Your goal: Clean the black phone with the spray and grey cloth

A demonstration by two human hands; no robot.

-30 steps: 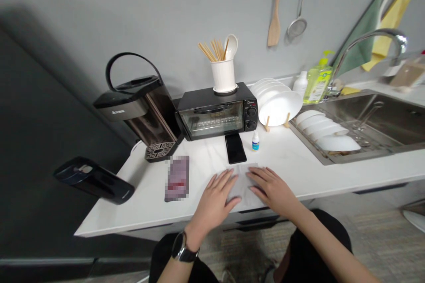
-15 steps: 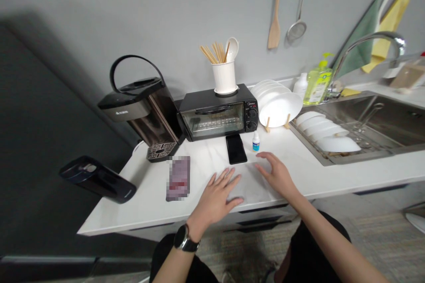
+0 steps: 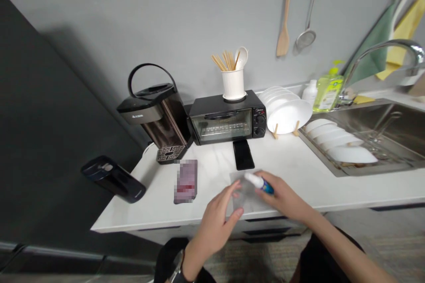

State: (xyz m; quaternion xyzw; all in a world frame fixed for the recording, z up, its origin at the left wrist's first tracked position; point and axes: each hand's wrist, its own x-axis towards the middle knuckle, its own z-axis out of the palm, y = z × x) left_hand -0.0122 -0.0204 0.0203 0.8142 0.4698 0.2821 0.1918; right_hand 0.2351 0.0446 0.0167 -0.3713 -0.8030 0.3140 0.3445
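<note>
My right hand is closed round a small white dropper bottle with a blue label, held tilted with its tip pointing left. It hovers over a clear plastic sheet or bag lying on the white counter. My left hand rests at the sheet's left edge, thumb and fingers pinching or pressing it. A black phone lies just behind the sheet.
Behind stand a black toaster oven with a white utensil cup, a water boiler, a plate rack, and a sink with white dishes. A blurred packet lies left. A dark bin sits beside the counter.
My right hand reached to the small bottle behind the sheet, picked it up and brought it back over the sheet. My left hand shifted to the sheet's left edge. The view moved right.
</note>
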